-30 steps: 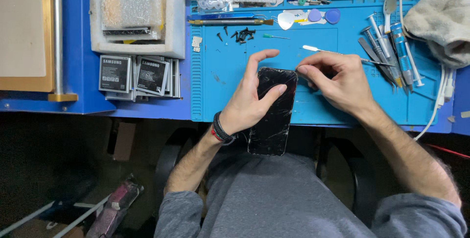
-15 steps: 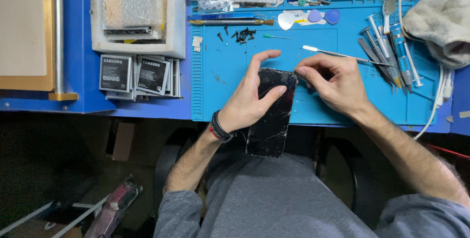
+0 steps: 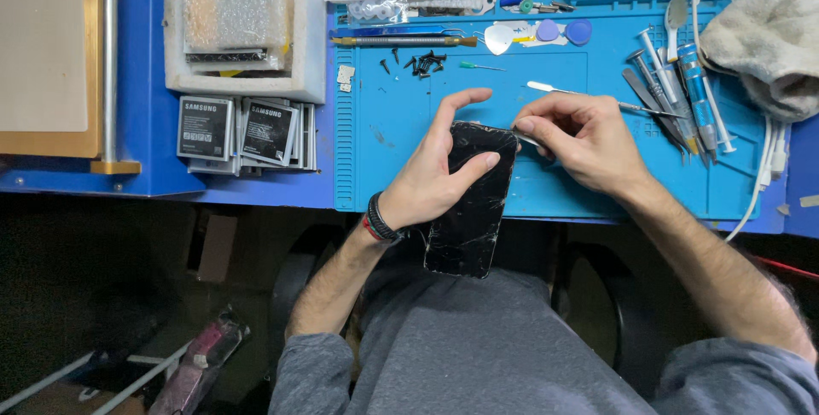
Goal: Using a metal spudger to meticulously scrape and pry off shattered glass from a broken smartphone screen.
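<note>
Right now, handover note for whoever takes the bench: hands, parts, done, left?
Left hand: grip on the cracked black phone, tilted over the edge of the blue silicone work mat.
Right hand: pinching a thin metal pry tool at the phone's top right corner.
Small black screws lie loose on the mat; silver tweezers behind the right hand.
Done: screws out, apparently.
Left: screen not visibly lifted; prying seems only started.

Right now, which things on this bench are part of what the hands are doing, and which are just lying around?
In use:
- cracked phone, held by the left hand
- thin metal tool at the phone's top edge, pinched in the right hand
- blue mat under both

Lying about:
- loose screws
- batteries
- screwdrivers
- cloth
- foam tray
</note>
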